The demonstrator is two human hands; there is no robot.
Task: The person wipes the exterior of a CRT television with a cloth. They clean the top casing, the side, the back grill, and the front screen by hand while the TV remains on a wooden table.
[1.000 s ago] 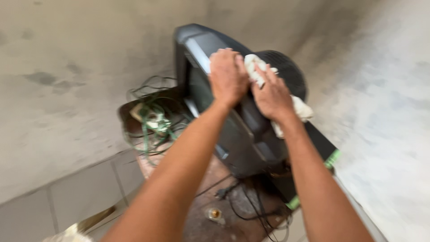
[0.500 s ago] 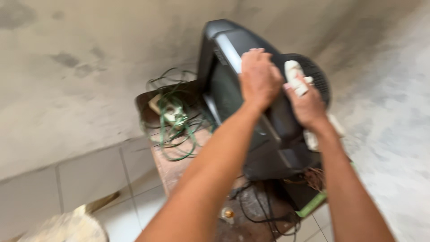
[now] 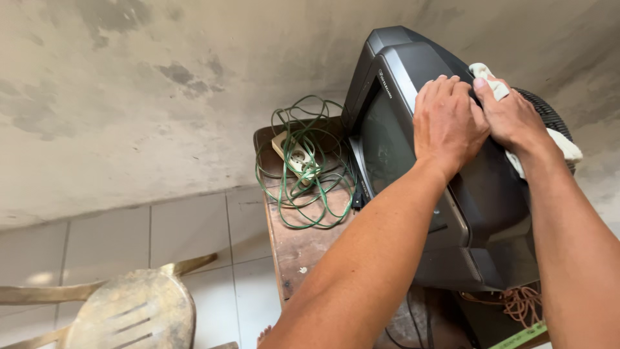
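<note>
The dark grey boxy plastic television [image 3: 452, 194] stood on the worn wooden table [image 3: 297, 245]. The left hand [image 3: 449, 123] lay flat on its top, fingers together. Just beside, the right hand [image 3: 510, 116] pinched a white cloth [image 3: 562, 145] against the casing.

television [image 3: 445, 194] on table [image 3: 294, 249], cable coil [image 3: 303, 161] left, chair [image 3: 123, 310] lower left

Bare forearms [image 3: 387, 245] (no sleeves, rings)
</note>
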